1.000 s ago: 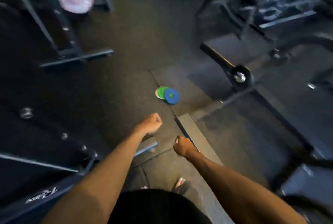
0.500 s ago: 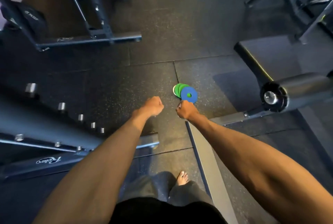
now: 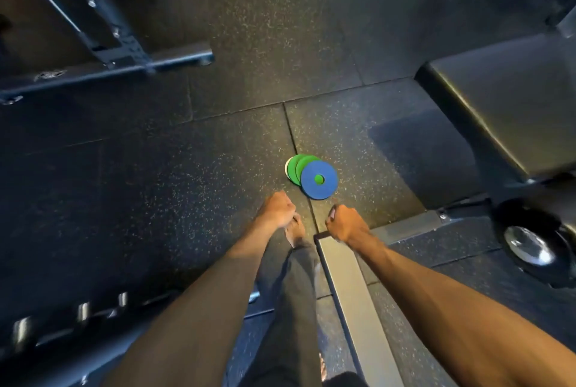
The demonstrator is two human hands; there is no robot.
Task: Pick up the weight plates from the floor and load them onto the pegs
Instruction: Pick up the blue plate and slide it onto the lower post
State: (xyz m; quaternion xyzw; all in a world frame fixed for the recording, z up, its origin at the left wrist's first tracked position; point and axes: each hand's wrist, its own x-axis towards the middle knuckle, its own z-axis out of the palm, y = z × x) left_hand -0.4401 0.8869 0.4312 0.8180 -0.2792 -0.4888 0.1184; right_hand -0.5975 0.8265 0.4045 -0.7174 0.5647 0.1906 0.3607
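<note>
Head view: we hold our left hand [image 3: 279, 209] and right hand [image 3: 346, 224] curled into fists, gripping nothing. Just ahead of them, the blue weight plate [image 3: 319, 179] lies on overlapping green plates [image 3: 296, 167] on the rubber floor [image 3: 187, 184].

Blue plate [image 3: 319, 179] atop overlapping green plates [image 3: 295, 167], flat on floor.

We are looking down at a blue plate [image 3: 319, 179] overlapping green plates [image 3: 295, 168] on the speckled rubber floor [image 3: 202, 153]. Our left hand [image 3: 278, 209] and right hand [image 3: 344, 224] are hovering near it, fingers [image 3: 289, 206] curled, holding nothing.
</note>
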